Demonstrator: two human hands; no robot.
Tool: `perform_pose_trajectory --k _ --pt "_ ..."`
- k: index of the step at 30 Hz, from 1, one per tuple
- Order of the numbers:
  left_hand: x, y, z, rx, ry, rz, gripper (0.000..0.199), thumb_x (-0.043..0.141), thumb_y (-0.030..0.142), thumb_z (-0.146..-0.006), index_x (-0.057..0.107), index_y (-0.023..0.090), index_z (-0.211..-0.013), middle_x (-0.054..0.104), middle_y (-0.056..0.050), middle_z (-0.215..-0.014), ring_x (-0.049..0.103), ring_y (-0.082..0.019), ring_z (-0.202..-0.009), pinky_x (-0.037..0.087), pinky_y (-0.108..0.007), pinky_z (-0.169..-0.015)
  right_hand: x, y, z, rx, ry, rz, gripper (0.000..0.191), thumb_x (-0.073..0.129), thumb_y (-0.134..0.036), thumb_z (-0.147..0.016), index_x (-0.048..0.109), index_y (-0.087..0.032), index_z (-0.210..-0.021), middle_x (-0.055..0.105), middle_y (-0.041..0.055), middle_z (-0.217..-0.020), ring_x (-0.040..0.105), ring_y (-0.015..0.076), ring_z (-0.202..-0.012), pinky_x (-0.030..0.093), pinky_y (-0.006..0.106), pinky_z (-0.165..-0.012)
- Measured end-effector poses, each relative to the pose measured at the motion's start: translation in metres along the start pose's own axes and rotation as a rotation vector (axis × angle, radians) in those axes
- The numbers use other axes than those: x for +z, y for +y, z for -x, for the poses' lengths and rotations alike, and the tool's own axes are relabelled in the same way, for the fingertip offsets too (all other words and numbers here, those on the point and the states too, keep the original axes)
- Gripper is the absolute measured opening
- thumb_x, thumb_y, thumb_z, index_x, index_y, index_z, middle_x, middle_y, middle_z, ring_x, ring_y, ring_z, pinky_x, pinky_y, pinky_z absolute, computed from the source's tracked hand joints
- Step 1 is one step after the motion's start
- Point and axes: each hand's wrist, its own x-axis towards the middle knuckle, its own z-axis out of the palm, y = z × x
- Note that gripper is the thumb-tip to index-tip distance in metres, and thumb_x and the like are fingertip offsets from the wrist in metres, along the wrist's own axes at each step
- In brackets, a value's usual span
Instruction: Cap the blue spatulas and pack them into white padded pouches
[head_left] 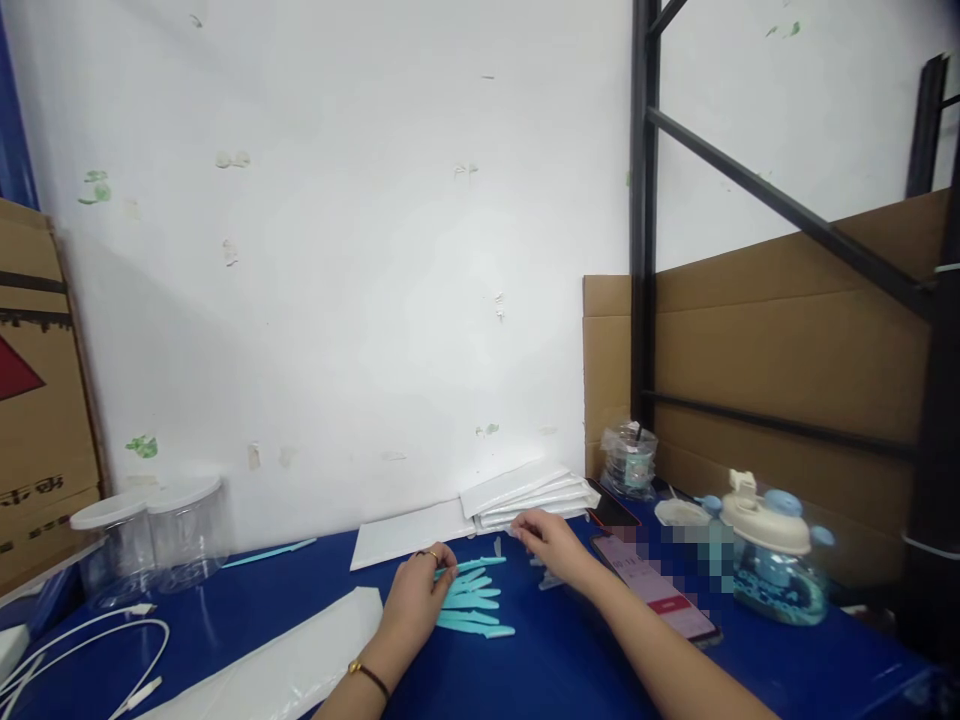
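Observation:
My left hand (424, 597) is closed, thumb and fingertips pinching a slim teal eyebrow razor (480, 563) whose far end points right. Just below it, several more teal razors (472, 601) lie fanned out on the blue table, partly hidden by the hand. To the right, my right hand (551, 545) is raised a little, its thumb and forefinger pinched on a small clear plastic piece (514, 531) that is hard to make out. A few similar clear pieces (550, 578) lie on the table under that hand.
White padded mailers (529, 492) are stacked against the wall; another mailer (292, 650) lies front left. Lidded clear jars (187, 540), a white cable (161, 640) and a lone teal razor (271, 553) are on the left. A phone (652, 590) and a water bottle (780, 560) stand right.

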Motion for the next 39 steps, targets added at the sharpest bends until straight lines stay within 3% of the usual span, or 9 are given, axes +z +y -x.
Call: perform_pose_trajectory --k 3,7,12,16,31,36,39 --pt "-0.007 -0.011 -0.004 -0.003 0.048 0.196 0.018 0.039 0.034 -0.085 0.050 0.020 -0.083 0.058 0.000 -0.078 0.054 -0.015 -0.074 0.041 -0.024 -0.068 -0.010 -0.017 -0.011 0.099 -0.049 -0.263 0.028 0.056 -0.041 -0.076 0.062 -0.015 -0.085 0.058 -0.0015 -0.063 0.056 0.0137 -0.056 0.044 0.026 -0.057" --pt "-0.022 -0.020 -0.004 -0.030 0.113 0.291 0.027 0.040 0.043 -0.084 0.052 0.020 -0.092 0.060 -0.002 -0.082 0.055 -0.016 -0.078 0.043 -0.026 -0.073 -0.005 -0.044 -0.014 0.078 -0.029 -0.455 0.035 0.062 -0.043 -0.073 0.065 -0.015 -0.093 0.061 -0.0005 -0.066 0.060 0.0148 -0.064 0.046 0.028 -0.067" --pt "-0.037 -0.010 0.000 -0.079 0.124 0.228 0.033 0.041 0.046 -0.082 0.057 0.020 -0.094 0.063 -0.001 -0.087 0.058 -0.017 -0.080 0.043 -0.025 -0.072 0.007 -0.049 0.004 0.103 0.157 -0.518 0.037 0.063 -0.048 -0.073 0.066 -0.015 -0.090 0.061 0.0000 -0.060 0.059 0.0153 -0.059 0.046 0.028 -0.061" --pt "-0.041 0.002 0.003 -0.080 0.132 0.247 0.032 0.042 0.045 -0.080 0.059 0.020 -0.092 0.064 0.000 -0.086 0.057 -0.016 -0.076 0.043 -0.023 -0.068 0.001 -0.046 0.010 0.103 0.190 -0.497 0.037 0.064 -0.048 -0.072 0.067 -0.015 -0.088 0.061 0.0007 -0.056 0.058 0.0153 -0.055 0.044 0.026 -0.055" --pt "-0.039 0.012 0.006 -0.058 0.070 0.270 0.026 0.043 0.040 -0.081 0.058 0.020 -0.087 0.061 0.002 -0.080 0.052 -0.013 -0.066 0.040 -0.022 -0.062 0.015 -0.057 0.012 0.071 0.054 -0.525 0.027 0.067 -0.040 -0.071 0.068 -0.015 -0.083 0.062 0.0001 -0.061 0.056 0.0122 -0.052 0.042 0.024 -0.053" --pt "-0.032 0.015 0.006 -0.044 0.041 0.288 0.024 0.043 0.038 -0.081 0.057 0.019 -0.086 0.061 0.000 -0.079 0.053 -0.014 -0.070 0.040 -0.023 -0.064 0.016 -0.060 0.014 0.071 -0.025 -0.500 0.029 0.066 -0.041 -0.071 0.069 -0.015 -0.085 0.060 -0.0014 -0.055 0.057 0.0128 -0.052 0.044 0.024 -0.054" --pt "-0.026 0.012 0.008 -0.057 -0.052 0.253 0.023 0.044 0.036 -0.080 0.058 0.018 -0.085 0.061 0.000 -0.075 0.053 -0.014 -0.067 0.039 -0.023 -0.061 0.008 -0.051 0.012 0.089 -0.094 -0.393 0.032 0.061 -0.044 -0.075 0.069 -0.015 -0.087 0.063 0.0001 -0.057 0.059 0.0138 -0.053 0.044 0.024 -0.053"
